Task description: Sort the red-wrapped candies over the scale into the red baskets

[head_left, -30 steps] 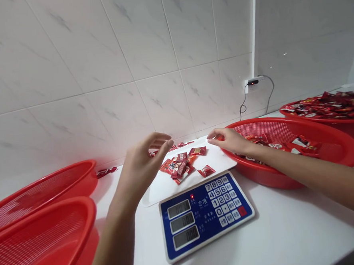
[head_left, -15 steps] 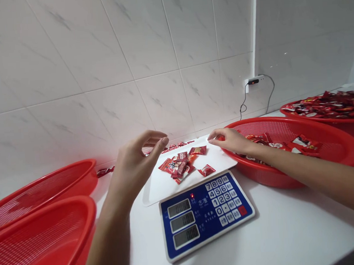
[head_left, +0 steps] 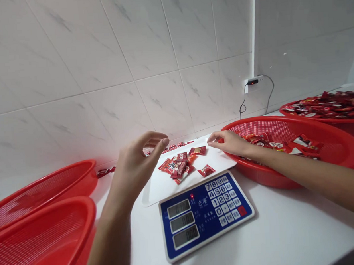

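A blue electronic scale [head_left: 206,212] carries a white weighing tray [head_left: 159,187] with a small pile of red snack packets [head_left: 180,164]. My left hand [head_left: 137,165] hovers over the tray's left end, fingers curved and apart, holding nothing. My right hand [head_left: 230,141] rests at the tray's far right corner, against the rim of a red basket [head_left: 334,157] that holds several red packets. Its fingers are loosely curled, with nothing visible in them.
Two stacked red baskets [head_left: 45,236] sit at the left, with a loose packet [head_left: 106,171] behind them by the tiled wall. Another red basket [head_left: 328,113] heaped with packets stands far right. A plug and cable [head_left: 253,82] hang on the wall.
My left hand has drawn back slightly to the left of the packet pile. My right hand has barely moved. The scale readings flicker.
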`<state>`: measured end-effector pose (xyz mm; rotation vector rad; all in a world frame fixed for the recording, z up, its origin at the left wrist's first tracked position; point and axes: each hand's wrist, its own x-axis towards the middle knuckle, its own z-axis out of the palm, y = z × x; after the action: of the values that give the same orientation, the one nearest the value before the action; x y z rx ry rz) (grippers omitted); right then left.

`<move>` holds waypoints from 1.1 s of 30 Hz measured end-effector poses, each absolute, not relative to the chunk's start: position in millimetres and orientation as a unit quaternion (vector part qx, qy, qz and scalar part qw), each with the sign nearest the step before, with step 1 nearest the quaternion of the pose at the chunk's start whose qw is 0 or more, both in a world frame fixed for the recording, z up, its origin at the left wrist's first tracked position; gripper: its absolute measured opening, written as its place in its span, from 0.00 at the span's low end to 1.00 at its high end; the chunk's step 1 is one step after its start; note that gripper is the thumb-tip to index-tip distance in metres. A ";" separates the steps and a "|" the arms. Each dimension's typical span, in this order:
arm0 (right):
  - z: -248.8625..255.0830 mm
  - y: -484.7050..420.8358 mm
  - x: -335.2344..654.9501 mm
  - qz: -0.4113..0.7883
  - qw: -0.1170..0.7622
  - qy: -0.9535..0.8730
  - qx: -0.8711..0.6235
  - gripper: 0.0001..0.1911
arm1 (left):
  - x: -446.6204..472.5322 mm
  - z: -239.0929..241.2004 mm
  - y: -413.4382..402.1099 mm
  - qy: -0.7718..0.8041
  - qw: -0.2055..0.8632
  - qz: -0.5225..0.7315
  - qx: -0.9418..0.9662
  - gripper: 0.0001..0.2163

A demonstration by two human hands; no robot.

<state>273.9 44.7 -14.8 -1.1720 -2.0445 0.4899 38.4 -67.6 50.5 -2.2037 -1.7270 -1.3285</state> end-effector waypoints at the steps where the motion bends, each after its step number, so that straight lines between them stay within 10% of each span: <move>1: -15.1 45.0 274.0 0.191 0.359 -0.793 -0.453 0.06 | 38.4 50.6 -67.7 -0.556 0.022 -0.428 -0.712 0.10; 33: -15.2 45.2 275.6 0.190 0.350 -0.802 -0.445 0.05 | 42.4 51.8 -68.7 -0.558 0.021 -0.415 -0.718 0.10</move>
<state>275.6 45.2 -15.2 -1.1533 -2.0769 0.4932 42.4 -68.7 51.8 -2.2270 -1.7294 -1.2857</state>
